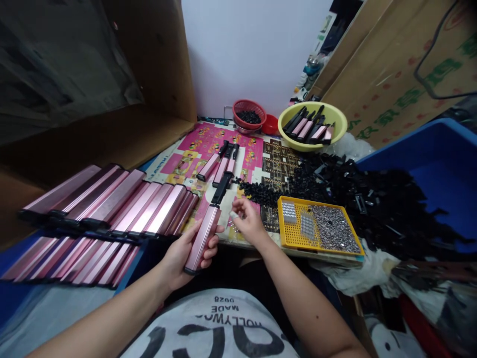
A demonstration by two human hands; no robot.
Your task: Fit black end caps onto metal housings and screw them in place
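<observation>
the left hand (184, 256) wraps thumb and fingers around a pink bar (204, 238) at the lower centre of the frame. the bar is smooth, shiny and ridged lengthwise, apparently metal, capped in black below; a narrow dark arm (222, 189) juts from its tilted upper end. the right hand (249, 219) is just beside it, fingers curled toward the thumb; whether they pinch anything small, i cannot tell.

three similar pieces (210, 166) lie at the centre, more sit in a smooth yellow bowl (337, 136) at upper right, and two glossy rows (130, 209) fill the left. a yellow tray (320, 250), right of centre, has a perforated base and bright metal bits. above it spreads a heap (335, 184) of matt black parts; a red basket (235, 112) at top centre holds small black ones.

upside down on the white shirt (223, 323) read "made", "0028" and part of "hollywood". green and red characters mark the carton (391, 84) at upper right.

the table (246, 144) is covered in printed pink and yellow sheets, against a pale plain wall (253, 49). a brown box (167, 74) stands at upper left, a blue bin (439, 144) at right.
</observation>
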